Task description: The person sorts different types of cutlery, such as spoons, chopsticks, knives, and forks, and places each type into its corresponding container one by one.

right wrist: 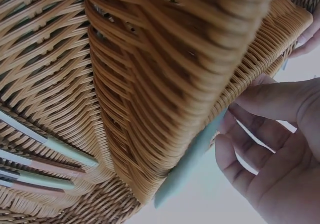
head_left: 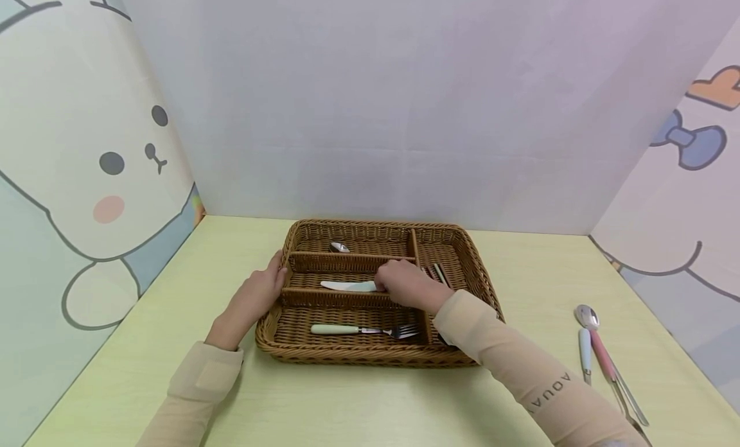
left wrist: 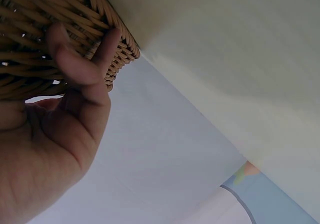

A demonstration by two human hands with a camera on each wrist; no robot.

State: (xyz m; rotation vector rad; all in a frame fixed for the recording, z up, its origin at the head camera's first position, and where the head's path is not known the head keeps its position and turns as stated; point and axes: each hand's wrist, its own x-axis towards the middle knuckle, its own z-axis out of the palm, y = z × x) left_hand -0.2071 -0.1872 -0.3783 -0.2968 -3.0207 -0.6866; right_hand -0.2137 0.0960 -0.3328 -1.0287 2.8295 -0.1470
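My right hand (head_left: 407, 284) reaches into the middle compartment of a brown wicker cutlery basket (head_left: 376, 355). It pinches a table knife (head_left: 347, 286), whose blade points left; its pale green handle (right wrist: 187, 161) shows beside the divider in the right wrist view. My left hand (head_left: 263, 293) holds the basket's left side near the rim, with bent fingers against the weave in the left wrist view. A fork (head_left: 335, 329) with a pale green handle lies in the front compartment. In the back compartment, only part of a spoon (head_left: 339, 247) shows.
Several pieces with green and pink handles (right wrist: 70, 151) lie in the basket's right compartment. On the table's right side rest a spoon (head_left: 587, 316), a pink-handled fork (head_left: 602, 356) and a light-blue-handled piece (head_left: 585, 350). A pale wall (head_left: 376, 113) stands behind the basket.
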